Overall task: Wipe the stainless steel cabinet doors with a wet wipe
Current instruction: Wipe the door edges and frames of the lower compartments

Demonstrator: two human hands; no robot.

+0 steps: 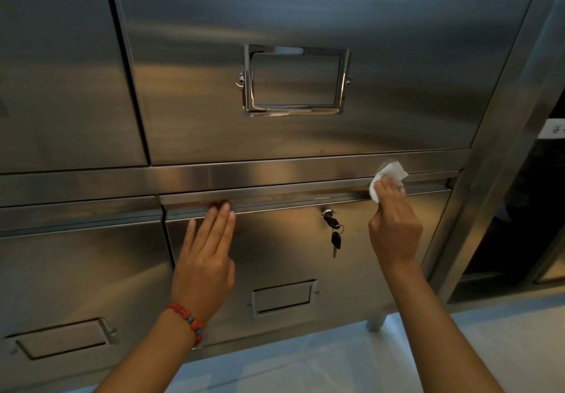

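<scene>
Head view: right hand [394, 233] pinches a crumpled white wet wipe [389, 175], fingers curled round its lower part, pressing it against the top lip of the lower right cabinet door [382, 270], near that door's right end. So that grip is clamped on the wipe. Left hand [204, 258] lies flat on the same door's left part, fingers straight and together, tips touching the handle ledge [275, 200]; that grip is apart, holding nothing, likely just bracing the door.

Just left of the right hand, a key [330, 221] sits in the lock, a second key dangling under it on a ring. Below, low on the door, a label holder [282, 298]. A red bead bracelet [188, 321] on the left wrist.

Further out: the upper right door [397, 56] with a larger chrome label frame [295, 79], an upper left door [61, 71], a lower left door [76, 285] with its own label holder. Pale floor [336, 362] near the camera, a cabinet leg [376, 321] standing on it.

Progress, as a judgement: wiping is underway on the ledge at the right end of one lower door. The steel shows faint streaks and glare everywhere, so which panels are already cleaned cannot be told. Probably left: the rest of this ledge toward the left, the door face round the key, and the other doors.
</scene>
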